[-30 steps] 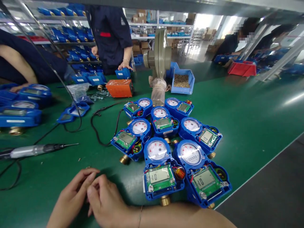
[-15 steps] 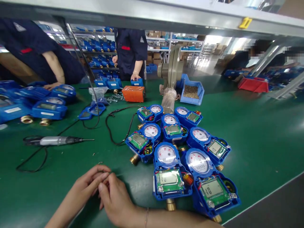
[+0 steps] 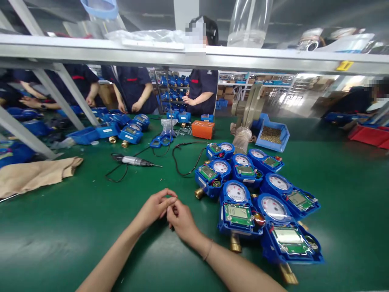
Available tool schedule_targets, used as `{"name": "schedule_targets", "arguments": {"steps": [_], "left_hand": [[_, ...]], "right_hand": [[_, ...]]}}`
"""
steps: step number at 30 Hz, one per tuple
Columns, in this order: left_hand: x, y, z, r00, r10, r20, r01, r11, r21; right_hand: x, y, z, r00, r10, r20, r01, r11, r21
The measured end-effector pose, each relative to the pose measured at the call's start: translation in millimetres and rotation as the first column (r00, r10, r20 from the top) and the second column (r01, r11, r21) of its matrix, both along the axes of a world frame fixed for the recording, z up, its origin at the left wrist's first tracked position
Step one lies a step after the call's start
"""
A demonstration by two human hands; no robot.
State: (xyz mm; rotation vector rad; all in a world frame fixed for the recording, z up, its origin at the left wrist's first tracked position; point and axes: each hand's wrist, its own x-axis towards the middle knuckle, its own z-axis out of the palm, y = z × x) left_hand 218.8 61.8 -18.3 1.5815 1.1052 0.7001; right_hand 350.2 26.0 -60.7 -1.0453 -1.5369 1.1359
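My left hand (image 3: 155,209) and my right hand (image 3: 184,222) meet at their fingertips just above the green bench top. The fingers of both are bent and pressed together, and whatever may lie between them is hidden. To the right of my hands stand several blue water meters with round dials and exposed green circuit boards. The closest to my right hand is a meter (image 3: 240,215) with a lit display and a brass fitting. In front of it, further right, is another meter (image 3: 288,227). A grey electric screwdriver (image 3: 135,161) lies beyond my left hand.
An orange box (image 3: 203,129), a blower (image 3: 248,109) and a blue bin (image 3: 284,140) of small brass-coloured parts stand at the back. A tan cloth (image 3: 39,174) lies at left. A metal shelf (image 3: 146,56) crosses overhead. Co-workers stand across the bench beside more blue meters (image 3: 130,133).
The view has shifted left and up, so the meters and tools appear further right and the tan cloth shows. My hands stay together, with little change in their fingers.
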Motion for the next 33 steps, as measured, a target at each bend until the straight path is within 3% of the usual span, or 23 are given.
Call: {"name": "schedule_targets", "arguments": {"steps": [8, 17, 20, 23, 26, 27, 28, 30, 31, 33], "left_hand": [[-15.6, -19.0, -4.1, 0.997, 0.040, 0.070, -0.042, 0.999, 0.024], [-17.4, -17.5, -7.5, 0.998, 0.062, 0.015, -0.063, 0.995, 0.074], [-37.1, -30.2, -1.3, 0.989, 0.121, -0.081, -0.107, 0.982, 0.158], [-70.8, -63.9, -0.5, 0.959, 0.204, -0.199, -0.140, 0.944, 0.298], [-103.4, -103.2, -16.3, 0.926, 0.203, -0.319, -0.069, 0.920, 0.386], [-111.2, -112.5, -23.7, 0.909, 0.179, -0.377, -0.010, 0.913, 0.409], [-116.6, -118.5, -30.4, 0.850, 0.166, -0.500, 0.120, 0.864, 0.490], [-119.9, -119.8, -37.8, 0.731, 0.169, -0.661, 0.300, 0.790, 0.534], [-117.9, -115.3, -37.5, 0.692, 0.182, -0.698, 0.334, 0.777, 0.534], [-108.4, -98.0, -29.9, 0.684, 0.163, -0.711, 0.335, 0.795, 0.505]], "right_hand": [[-6.5, -12.3, 3.3, 1.000, 0.018, -0.023, -0.016, 0.996, 0.091], [-11.9, -15.0, 5.7, 0.996, 0.061, -0.066, -0.055, 0.994, 0.097], [-10.3, -13.3, 6.3, 0.995, 0.043, -0.087, -0.037, 0.997, 0.072], [-7.0, -9.0, 4.9, 0.994, -0.021, -0.112, 0.025, 0.999, 0.038], [-7.0, -3.4, 3.7, 0.989, -0.071, -0.126, 0.075, 0.997, 0.023], [-8.2, -1.8, 3.6, 0.988, -0.083, -0.128, 0.087, 0.996, 0.024], [-9.7, -0.4, 3.7, 0.987, -0.093, -0.128, 0.097, 0.995, 0.027], [-13.0, 1.5, 4.2, 0.986, -0.111, -0.125, 0.116, 0.993, 0.035], [-14.4, 2.1, 4.5, 0.985, -0.122, -0.124, 0.127, 0.991, 0.040], [-15.8, 2.6, 5.0, 0.982, -0.148, -0.121, 0.155, 0.987, 0.050]]}}
